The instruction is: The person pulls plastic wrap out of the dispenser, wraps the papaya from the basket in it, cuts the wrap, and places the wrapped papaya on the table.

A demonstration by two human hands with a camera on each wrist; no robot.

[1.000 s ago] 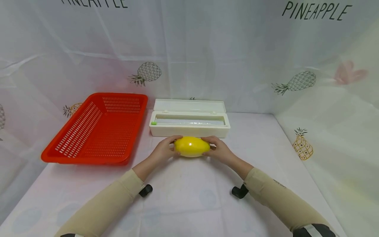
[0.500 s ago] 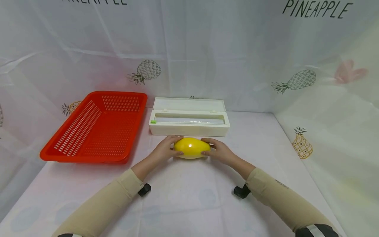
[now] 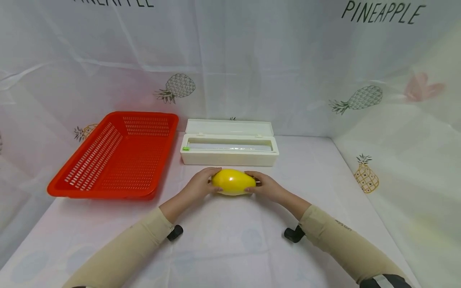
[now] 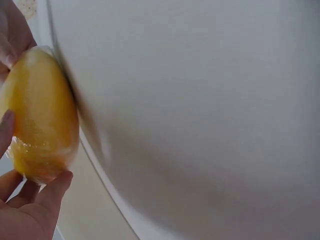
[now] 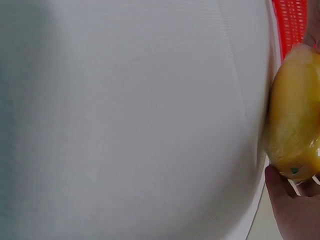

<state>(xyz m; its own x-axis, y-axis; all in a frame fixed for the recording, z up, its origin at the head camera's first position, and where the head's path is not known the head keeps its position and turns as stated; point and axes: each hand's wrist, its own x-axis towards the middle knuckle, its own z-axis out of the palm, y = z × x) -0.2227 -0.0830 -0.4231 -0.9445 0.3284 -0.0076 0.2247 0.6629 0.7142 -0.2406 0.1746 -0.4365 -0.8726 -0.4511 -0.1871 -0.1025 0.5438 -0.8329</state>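
Note:
A glossy yellow oval fruit (image 3: 233, 182), perhaps a mango, lies between both hands on the white cloth in the head view. Clear film wraps it, creased at its underside in the left wrist view. My left hand (image 3: 200, 185) grips its left end, thumb on the near side and fingers behind. At the opposite end, my right hand (image 3: 268, 187) holds it the same way. A small green spot shows on the fruit (image 5: 295, 135) in the right wrist view. Just behind stands a white cling film dispenser (image 3: 230, 158), lid raised, with a roll inside and a green slider at left.
A red plastic basket (image 3: 131, 194) with slotted walls stands at the left, beside the dispenser. White cloth (image 3: 223, 248) covers the table. Pineapple-printed sheets (image 3: 252, 60) hang behind and at the right side.
The fruit has shifted slightly toward the body, away from the dispenser, with both hands still holding its ends. The basket and dispenser stay in place.

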